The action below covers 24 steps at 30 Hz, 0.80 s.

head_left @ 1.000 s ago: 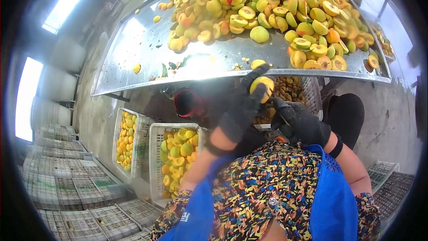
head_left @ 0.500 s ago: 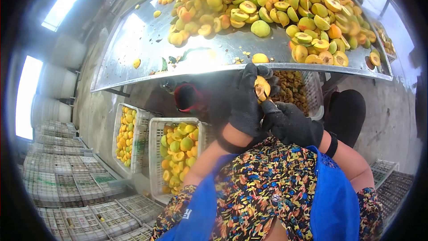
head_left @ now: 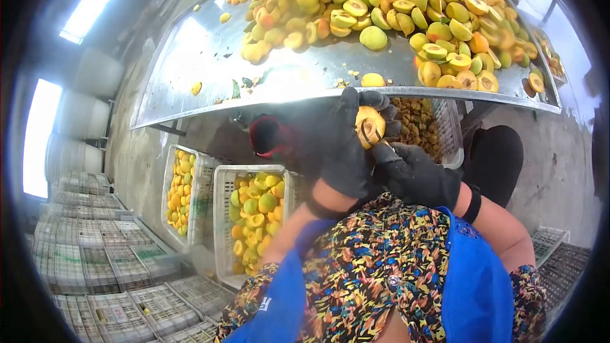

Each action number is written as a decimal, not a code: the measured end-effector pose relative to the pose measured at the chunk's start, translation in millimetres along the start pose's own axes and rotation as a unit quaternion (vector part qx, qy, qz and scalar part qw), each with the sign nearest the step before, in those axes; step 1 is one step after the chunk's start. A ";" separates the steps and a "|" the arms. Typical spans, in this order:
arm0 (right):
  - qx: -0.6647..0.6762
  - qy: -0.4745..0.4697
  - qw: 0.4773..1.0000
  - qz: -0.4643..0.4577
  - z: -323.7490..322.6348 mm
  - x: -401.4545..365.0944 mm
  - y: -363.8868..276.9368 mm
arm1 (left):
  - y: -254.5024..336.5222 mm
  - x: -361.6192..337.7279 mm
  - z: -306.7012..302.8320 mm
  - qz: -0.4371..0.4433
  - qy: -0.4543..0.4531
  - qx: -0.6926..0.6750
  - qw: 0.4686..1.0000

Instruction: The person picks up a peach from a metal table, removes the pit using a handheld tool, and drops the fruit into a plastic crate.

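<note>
We are sitting at the near edge of a steel table [head_left: 190, 70], working in black gloves. Our left hand [head_left: 346, 146] is gripping a peach half [head_left: 370, 126], the fingers wrapping round its back while the cut face is pointing toward us. We are holding it in the air just in front of the table's near edge, toward the right end, resting on nothing. Our right hand [head_left: 416, 174] is curling into a tight fist just beneath it, the knuckles touching the fruit's lower rim. We cannot tell whether that fist is gripping anything, since the glove is hiding it.

On the table, a heap of halved peaches [head_left: 394, 6] is covering the far and right parts. A lone peach [head_left: 373, 80] is lying right at the near edge, just above our left hand. Under the table, behind both hands, a crate of brown pits [head_left: 447, 133] is standing. Down on the floor to our left, two white crates [head_left: 218, 228] are sitting side by side, holding yellow and green fruit, and empty crates [head_left: 95, 260] are sitting in stacks beyond them. A blue apron [head_left: 476, 279] is covering our patterned top.
</note>
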State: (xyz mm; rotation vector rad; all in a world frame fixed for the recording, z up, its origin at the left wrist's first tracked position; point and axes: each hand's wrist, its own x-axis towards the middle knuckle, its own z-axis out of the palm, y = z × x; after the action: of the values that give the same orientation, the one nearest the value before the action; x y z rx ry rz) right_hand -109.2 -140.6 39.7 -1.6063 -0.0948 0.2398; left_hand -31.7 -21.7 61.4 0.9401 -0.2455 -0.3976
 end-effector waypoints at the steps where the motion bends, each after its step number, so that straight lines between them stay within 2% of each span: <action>1: 0.002 0.012 1.000 0.005 1.4 1.0 1.0 | 3.4 1.6 9.0 -0.041 0.045 -0.040 0.997; 2: 0.045 0.030 0.998 0.045 5.8 1.4 -1.8 | 7.0 2.3 16.1 -0.084 0.088 -0.080 0.989; 3: 0.089 0.048 0.991 0.086 9.6 1.4 -5.3 | 10.5 2.0 20.1 -0.066 0.080 -0.042 0.994; 5: 0.106 0.055 0.990 0.071 13.4 -1.8 -16.9 | 16.6 1.1 23.0 -0.029 0.064 0.036 0.997; 7: 0.116 0.052 0.988 0.089 12.4 -4.2 -25.5 | 14.4 6.0 15.4 0.154 0.025 0.255 0.954; 9: 0.119 0.040 0.982 0.141 8.3 -7.3 -27.9 | 16.1 9.1 12.4 0.246 -0.014 0.405 0.881; 10: 0.037 0.028 0.999 0.010 4.8 -5.7 -23.6 | 19.1 10.2 11.8 0.250 -0.034 0.450 0.857; 11: -0.045 0.014 0.992 -0.121 1.7 -2.6 -17.9 | 19.5 11.4 8.9 0.221 -0.046 0.438 0.870; 12: -0.020 0.002 0.994 -0.106 1.2 -3.7 -18.2 | 19.8 12.7 5.9 0.192 -0.056 0.427 0.882; 13: 0.005 -0.010 0.996 -0.090 1.1 -4.5 -20.4 | 16.5 16.9 -1.4 0.132 -0.060 0.355 0.924; 14: 0.133 -0.020 0.988 0.072 1.3 -9.0 -37.4 | 16.4 18.2 -1.4 0.141 -0.061 0.362 0.920; 15: 0.254 -0.029 0.939 0.231 0.0 -10.5 -47.0 | 16.3 19.4 -1.4 0.151 -0.063 0.368 0.915; 16: 0.141 -0.015 0.986 0.085 0.8 -8.2 -37.4 | 17.8 18.3 5.4 0.227 -0.062 0.452 0.860; 17: 0.024 0.001 0.998 -0.063 1.7 -4.8 -21.7 | 13.8 17.9 8.4 0.256 -0.046 0.470 0.844; 18: -0.036 0.009 0.989 -0.143 1.4 -4.9 -13.7 | 9.8 17.5 11.2 0.284 -0.027 0.487 0.825; 19: -0.095 0.028 0.970 -0.221 1.8 -4.5 -8.5 | 3.1 18.0 11.2 0.270 0.008 0.443 0.855; 20: -0.096 0.039 0.966 -0.235 2.7 -3.5 -8.8 | -0.5 18.9 11.1 0.256 0.043 0.397 0.880; 22: -0.130 0.027 0.962 -0.241 -1.4 -2.4 -9.9 | 2.1 21.6 8.9 0.179 0.000 0.368 0.913; 24: -0.175 -0.016 0.958 -0.225 -8.9 -4.9 -8.6 | 3.2 22.1 12.9 0.040 0.005 0.197 0.980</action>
State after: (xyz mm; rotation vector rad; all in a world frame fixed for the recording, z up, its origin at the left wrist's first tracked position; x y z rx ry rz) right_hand -111.3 -149.9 49.1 -1.8812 -0.5478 -0.1139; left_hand -15.9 -39.0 72.1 1.3159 -0.3591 -0.2742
